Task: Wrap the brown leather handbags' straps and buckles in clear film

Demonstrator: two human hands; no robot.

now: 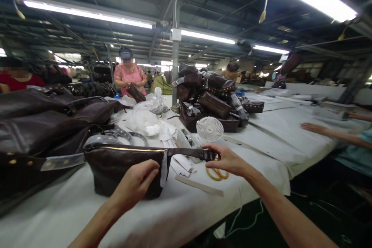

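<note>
A dark brown leather bag (124, 166) with a gold zipper along its top edge stands on the white-covered table in front of me. My left hand (135, 180) is at its front face near the right end, fingers curled and thumb drawn in; whatever lies between them is hidden. From the bag's right end a short brown strap (184, 152) runs out to a dark buckle. My right hand (225, 159) pinches the strap at that buckle end, between thumb and fingers. A plastic-wrapped zipper pull (164, 168) hangs beside my left fingertips.
Yellow-handled scissors (215, 174) and a grey strip (199, 186) lie near my right hand. A small white fan (209, 129) stands before a heap of brown bags (215, 102). More bags (37, 124) fill the left. Other people (129, 75) work around the table (261, 155).
</note>
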